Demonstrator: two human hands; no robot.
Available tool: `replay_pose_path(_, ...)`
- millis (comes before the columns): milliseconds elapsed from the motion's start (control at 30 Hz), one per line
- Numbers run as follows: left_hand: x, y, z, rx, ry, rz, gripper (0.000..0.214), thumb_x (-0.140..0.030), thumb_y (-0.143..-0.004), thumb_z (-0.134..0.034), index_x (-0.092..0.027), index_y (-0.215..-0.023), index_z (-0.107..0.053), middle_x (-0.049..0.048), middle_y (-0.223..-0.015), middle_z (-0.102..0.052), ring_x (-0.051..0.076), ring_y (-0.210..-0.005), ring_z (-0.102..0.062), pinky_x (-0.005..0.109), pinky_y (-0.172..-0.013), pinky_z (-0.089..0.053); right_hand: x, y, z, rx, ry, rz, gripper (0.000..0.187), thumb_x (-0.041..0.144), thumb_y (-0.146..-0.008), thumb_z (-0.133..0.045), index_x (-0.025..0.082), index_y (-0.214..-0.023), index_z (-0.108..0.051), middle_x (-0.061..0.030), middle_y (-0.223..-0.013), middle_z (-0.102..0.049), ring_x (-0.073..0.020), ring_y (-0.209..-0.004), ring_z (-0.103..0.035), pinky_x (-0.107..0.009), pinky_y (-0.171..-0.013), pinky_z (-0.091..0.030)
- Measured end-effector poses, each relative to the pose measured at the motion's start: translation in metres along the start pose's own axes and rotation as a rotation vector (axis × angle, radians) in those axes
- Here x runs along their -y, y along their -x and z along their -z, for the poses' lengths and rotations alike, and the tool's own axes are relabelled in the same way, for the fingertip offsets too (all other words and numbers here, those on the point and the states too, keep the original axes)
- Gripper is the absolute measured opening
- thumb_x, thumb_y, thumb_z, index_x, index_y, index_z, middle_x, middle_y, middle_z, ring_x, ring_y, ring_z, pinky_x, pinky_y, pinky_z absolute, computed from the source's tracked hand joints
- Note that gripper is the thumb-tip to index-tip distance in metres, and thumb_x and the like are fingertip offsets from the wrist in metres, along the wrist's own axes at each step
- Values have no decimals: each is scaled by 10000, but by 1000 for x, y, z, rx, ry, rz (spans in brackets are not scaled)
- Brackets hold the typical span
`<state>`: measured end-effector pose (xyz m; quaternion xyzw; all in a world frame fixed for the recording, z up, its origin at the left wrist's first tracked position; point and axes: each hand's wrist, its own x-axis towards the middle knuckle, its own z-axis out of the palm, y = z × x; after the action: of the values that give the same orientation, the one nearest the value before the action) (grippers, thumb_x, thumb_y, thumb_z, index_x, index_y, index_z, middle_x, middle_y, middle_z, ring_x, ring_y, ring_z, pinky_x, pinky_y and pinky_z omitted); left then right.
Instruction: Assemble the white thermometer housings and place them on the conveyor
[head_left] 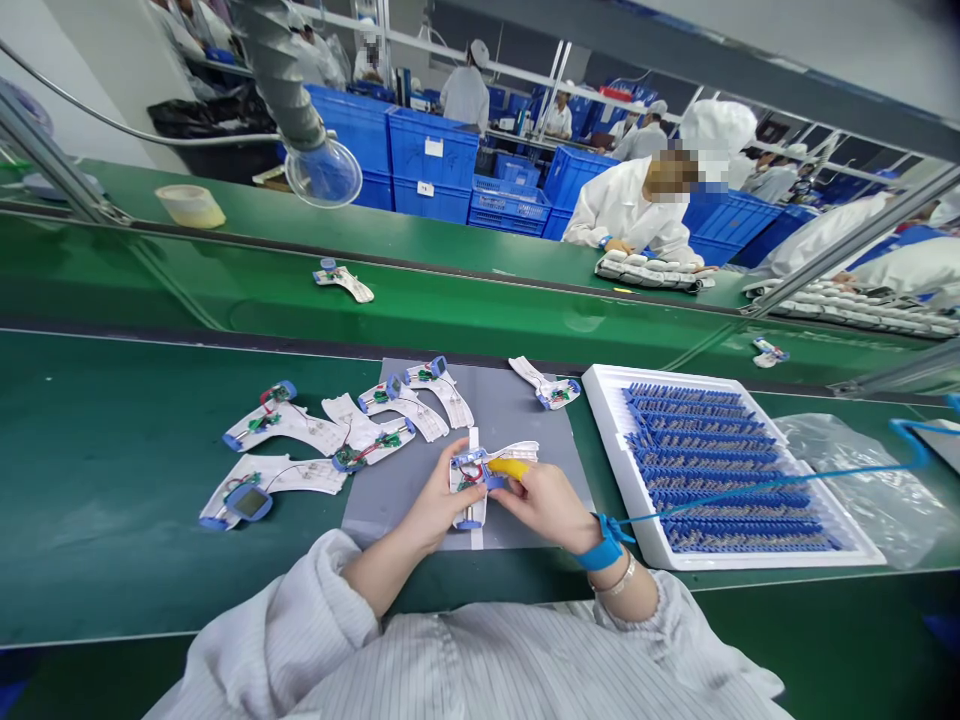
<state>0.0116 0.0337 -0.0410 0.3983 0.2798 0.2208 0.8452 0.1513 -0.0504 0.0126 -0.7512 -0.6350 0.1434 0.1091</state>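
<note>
My left hand (442, 497) grips a white curved plastic housing (469, 490) with blue fittings, a small circuit board and thin wires. My right hand (544, 505) pinches the housing's blue part, with a yellow finger cot (510, 467) on its fingers. Beneath them lies a grey work mat (499, 405). Several similar housings lie to the left and above, including one with a small display (249, 502), one at the mat's left edge (367, 435), and one at its top right (545, 385). A blue wrist strap (602, 545) circles my right wrist.
A white foam tray (607, 400) of blue-and-grey components (731, 465) stands right of the mat, beside a clear plastic bag (847, 490). Beyond a green conveyor belt (450, 300), a co-worker (630, 205) sits at another bench with white parts. Blue crates (431, 165) are stacked behind.
</note>
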Motion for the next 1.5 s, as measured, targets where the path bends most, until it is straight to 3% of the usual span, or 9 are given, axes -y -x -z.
replay_pose_path(200,2,-1,-2,-43,16,0,706,-200,-589,-735,-248,-1202,-387,27,-1036,-608,169,-914,-572,294,-856,-411,-3,4,-9,-41,94,-4,206,351,-823,-523,189,-831,-649,-4,-537,-582,-128,-499,-500,-238,-467,-208)
replay_pose_path(400,3,-2,-1,-79,13,-10,639,-211,-591,-726,-246,-1152,-423,11,-975,-616,152,-851,-578,274,-807,-423,-2,7,-18,-63,163,48,332,396,-897,-380,206,-1020,-624,-55,-846,-685,-160,-723,-608,-230,-559,-313)
replay_pose_path(600,7,-4,1,-103,-39,-63,550,-190,-596,-707,-229,-1085,-458,-1,-913,-606,138,-814,-571,249,-778,-422,8,5,-15,27,293,-66,365,422,-897,-355,203,-925,-645,-65,-802,-689,-180,-678,-621,-240,-526,-297)
replay_pose_path(967,6,-6,-1,-158,-20,-87,478,-154,-570,-704,-213,-985,-475,-27,-821,-617,113,-730,-578,221,-695,-452,10,15,-22,114,234,-11,320,425,-836,-460,160,-782,-632,-67,-608,-651,-181,-531,-582,-248,-470,-278)
replay_pose_path(1100,3,-8,-2,-177,10,-51,552,-231,-529,-757,-215,-993,-460,-19,-802,-627,129,-682,-599,270,-684,-484,-4,17,-17,-160,-50,-55,335,379,-849,-441,173,-620,-571,-4,-497,-537,-125,-467,-502,-235,-484,-325)
replay_pose_path(1167,3,-9,-2,-190,21,-37,586,-240,-502,-778,-215,-993,-459,-23,-785,-625,123,-653,-600,273,-678,-490,-14,15,-9,-440,-169,-110,282,368,-852,-431,164,-753,-598,-26,-629,-569,-136,-564,-524,-244,-543,-383)
replay_pose_path(1233,2,-8,-2,-195,29,-21,600,-227,-479,-791,-213,-980,-463,-28,-757,-621,114,-628,-594,256,-654,-488,-22,11,-1,-568,-283,-150,298,376,-843,-442,150,-964,-593,-74,-840,-597,-164,-711,-552,-265,-607,-425)
replay_pose_path(1400,-1,-9,-5,-171,62,16,622,-249,-500,-791,-221,-1008,-433,-15,-766,-632,125,-638,-618,246,-644,-481,-45,-28,4,-131,-641,-191,376,428,-825,-445,135,-964,-634,-41,-754,-636,-153,-657,-566,-251,-601,-451)
replay_pose_path(1500,-3,-10,-5,-134,159,59,577,-338,-611,-723,-243,-1062,-377,30,-906,-643,149,-757,-645,236,-673,-465,-67,-76,12,-162,-643,-254,396,429,-813,-425,109,-919,-634,-25,-650,-611,-141,-583,-550,-236,-545,-443)
